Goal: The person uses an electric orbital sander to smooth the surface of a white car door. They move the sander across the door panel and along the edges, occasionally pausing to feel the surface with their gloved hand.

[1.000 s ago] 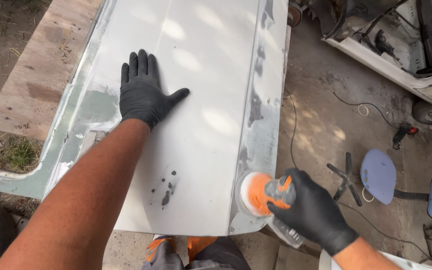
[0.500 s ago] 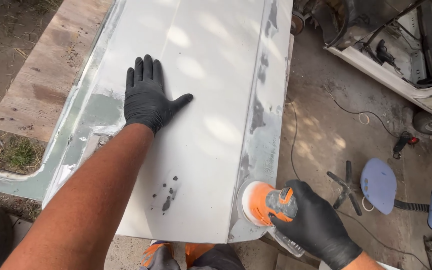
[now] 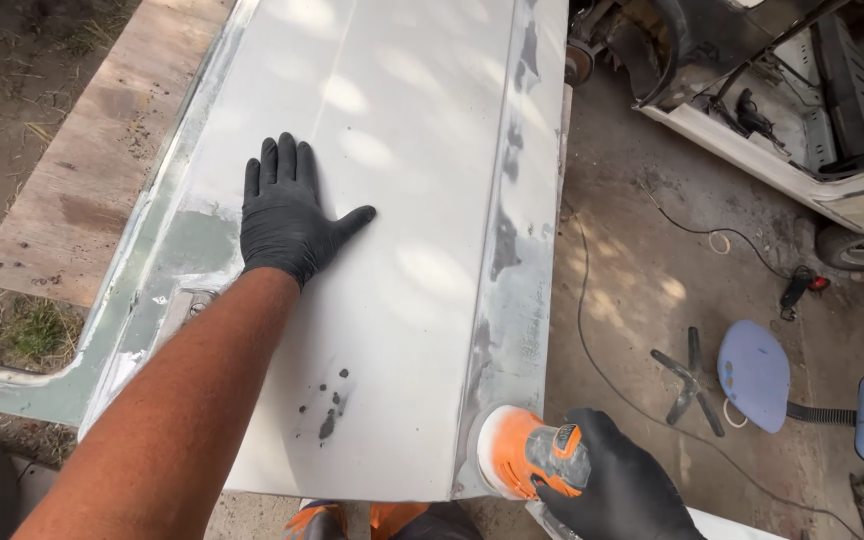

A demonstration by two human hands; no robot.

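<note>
Outdoors, white car panel [image 3: 402, 150] on plywood [image 3: 82, 190], dusty concrete ground [image 3: 652, 290] alongside.

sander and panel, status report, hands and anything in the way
Left hand flat on white car body panel. Right hand grips orange round power sander at panel's near right edge. Black cord trails on floor, off the panel.

We see bright, dappled daylight mottling the white panel [image 3: 392, 200] and the ground [image 3: 652, 290], everything sharp, without glare.
</note>
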